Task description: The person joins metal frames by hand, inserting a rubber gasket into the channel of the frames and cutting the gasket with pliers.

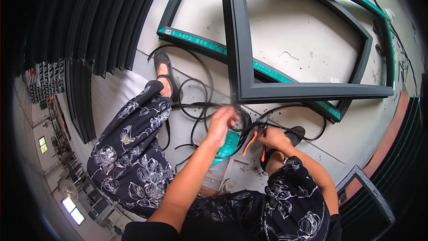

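My left hand [220, 124] is raised just below the near corner of a dark grey window frame [312, 90], its fingers curled and slightly blurred. Whatever may be between those fingertips is hidden. My right hand [275, 138] is closed around a hand tool with orange handles [251, 143], pliers or cutters. Its two handles stand apart, and its dark head is hard to make out against the strips. Loops of black rubber strip [195, 80] lie on the floor between my feet, some right beside both hands. A second frame with green film [196, 41] lies under the first.
Long dark profiles [102, 22] are stacked at the left. More dark profiles [408, 134] and a frame corner [356, 174] stand at the right. A green film scrap [229, 145] lies between my legs. A fan [68, 188] stands in the left background.
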`<state>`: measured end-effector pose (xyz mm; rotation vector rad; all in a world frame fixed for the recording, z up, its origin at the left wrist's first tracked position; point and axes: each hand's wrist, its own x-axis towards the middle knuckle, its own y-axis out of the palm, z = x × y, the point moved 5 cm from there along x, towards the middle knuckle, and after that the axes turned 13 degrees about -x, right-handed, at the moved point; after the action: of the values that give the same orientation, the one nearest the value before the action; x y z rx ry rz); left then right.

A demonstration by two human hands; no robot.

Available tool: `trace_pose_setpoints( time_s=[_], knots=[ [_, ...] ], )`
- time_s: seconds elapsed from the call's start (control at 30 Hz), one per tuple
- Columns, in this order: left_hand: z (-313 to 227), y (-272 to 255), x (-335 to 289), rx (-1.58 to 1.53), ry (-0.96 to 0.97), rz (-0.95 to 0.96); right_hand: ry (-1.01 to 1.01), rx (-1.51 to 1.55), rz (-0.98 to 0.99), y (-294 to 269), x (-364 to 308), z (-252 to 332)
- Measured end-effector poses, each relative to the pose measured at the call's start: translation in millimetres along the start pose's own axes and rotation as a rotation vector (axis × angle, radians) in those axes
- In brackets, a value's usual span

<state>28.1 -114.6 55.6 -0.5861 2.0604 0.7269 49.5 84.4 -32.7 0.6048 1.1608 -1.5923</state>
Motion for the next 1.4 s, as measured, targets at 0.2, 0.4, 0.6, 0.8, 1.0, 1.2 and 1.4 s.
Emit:
trace_pose_setpoints(
  time_s=[0.2, 0.4, 0.6, 0.8, 1.0, 1.2, 1.4],
  knots=[
    [-2.2, -1.7, -3.4, -0.013, 0.033, -0.040, -0.229, 0.536, 1.015, 56.2, -28.1, 40.5],
    [-0.3, -7.7, -1.4, 0.021, 0.055, -0.047, -0.241, 0.717, 0.810, 50.7, -20.2, 59.9],
    [3.2, -3.5, 0.8, 0.087, 0.101, -0.072, -0.602, 0.809, 0.423, -30.7, -42.6, 54.5],
    [2.4, -4.2, 1.4, 0.134, 0.105, -0.063, -0.392, 1.315, 0.484, -42.4, -64.3, 54.7],
    [-4.4, -3.7, -0.4, 0.241, 0.153, -0.088, -0.528, 1.479, 0.520, -74.3, -65.5, 62.0],
    [-15.8, -6.3, -5.9, 0.334, 0.165, -0.102, -0.237, 0.682, 0.236, -89.1, -29.3, 65.4],
    [-30.3, 1.2, -5.3, 0.576, 0.255, -0.091, -0.273, 0.332, -0.004, -108.9, -6.2, 65.5]
  ],
)
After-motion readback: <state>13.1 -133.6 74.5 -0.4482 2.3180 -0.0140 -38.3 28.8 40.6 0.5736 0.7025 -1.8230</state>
